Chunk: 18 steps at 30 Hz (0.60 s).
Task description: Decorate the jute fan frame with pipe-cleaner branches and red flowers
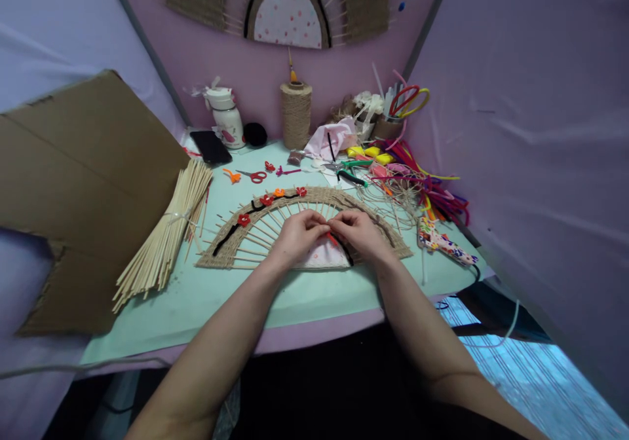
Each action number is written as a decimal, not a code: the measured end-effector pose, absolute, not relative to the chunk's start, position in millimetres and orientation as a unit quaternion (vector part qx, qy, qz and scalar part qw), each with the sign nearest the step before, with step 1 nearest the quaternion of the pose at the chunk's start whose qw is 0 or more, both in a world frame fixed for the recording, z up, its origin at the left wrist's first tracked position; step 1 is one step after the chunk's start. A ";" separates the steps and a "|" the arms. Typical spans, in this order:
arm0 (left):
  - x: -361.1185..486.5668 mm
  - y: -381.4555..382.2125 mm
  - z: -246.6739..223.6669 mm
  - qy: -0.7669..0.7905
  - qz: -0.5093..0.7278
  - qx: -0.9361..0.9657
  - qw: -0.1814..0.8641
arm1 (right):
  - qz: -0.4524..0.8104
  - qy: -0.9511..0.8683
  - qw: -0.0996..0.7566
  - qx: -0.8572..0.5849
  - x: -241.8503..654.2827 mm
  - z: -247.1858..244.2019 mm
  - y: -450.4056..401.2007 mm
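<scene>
My left hand (303,232) and my right hand (358,229) meet over the middle of a fan (228,251) made of twine and sticks. Both are closed, fingertips pinched together on a small red pipe cleaner piece (333,239), mostly hidden by the fingers. Below them shows the fan's white spotted centre (322,256), edged in black. Along the fan's upper left band run a black pipe cleaner stem (225,239) and small flowers, among them a red flower (244,219) and an orange flower (279,192).
Left are a bundle of sticks (164,230) and a cardboard sheet (98,184). Behind lie red scissors (257,177), green-handled pliers (351,165), a twine spool (295,116), a bottle (227,119) and a phone (210,146). Right are pipe cleaners (442,194) and a patterned glue gun (445,242).
</scene>
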State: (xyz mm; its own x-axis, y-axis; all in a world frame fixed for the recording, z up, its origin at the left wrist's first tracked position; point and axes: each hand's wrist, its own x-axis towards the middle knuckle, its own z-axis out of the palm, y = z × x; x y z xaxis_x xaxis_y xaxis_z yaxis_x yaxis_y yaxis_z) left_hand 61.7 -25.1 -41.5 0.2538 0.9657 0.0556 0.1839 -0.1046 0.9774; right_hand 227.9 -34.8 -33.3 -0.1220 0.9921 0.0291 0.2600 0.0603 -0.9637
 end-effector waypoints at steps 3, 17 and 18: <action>62.0 -25.1 -42.7 0.473 0.395 0.625 0.479 | 0.440 -0.603 0.411 -0.524 227.0 -33.6 -35.5; 63.5 -24.7 -37.4 0.460 0.415 0.572 0.539 | 0.464 -0.561 0.434 -0.531 227.6 -38.3 -34.9; 63.9 -24.4 -36.4 0.455 0.420 0.561 0.549 | 0.468 -0.551 0.436 -0.536 227.0 -38.7 -35.0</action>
State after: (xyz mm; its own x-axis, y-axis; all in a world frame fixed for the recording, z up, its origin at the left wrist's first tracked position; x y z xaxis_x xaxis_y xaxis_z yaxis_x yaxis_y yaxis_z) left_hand 63.9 -24.4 -36.4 0.2338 0.9719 -0.0280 0.0492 0.0169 0.9986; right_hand 227.0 -35.0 -38.7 -0.0463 0.9987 -0.0207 0.1823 -0.0119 -0.9832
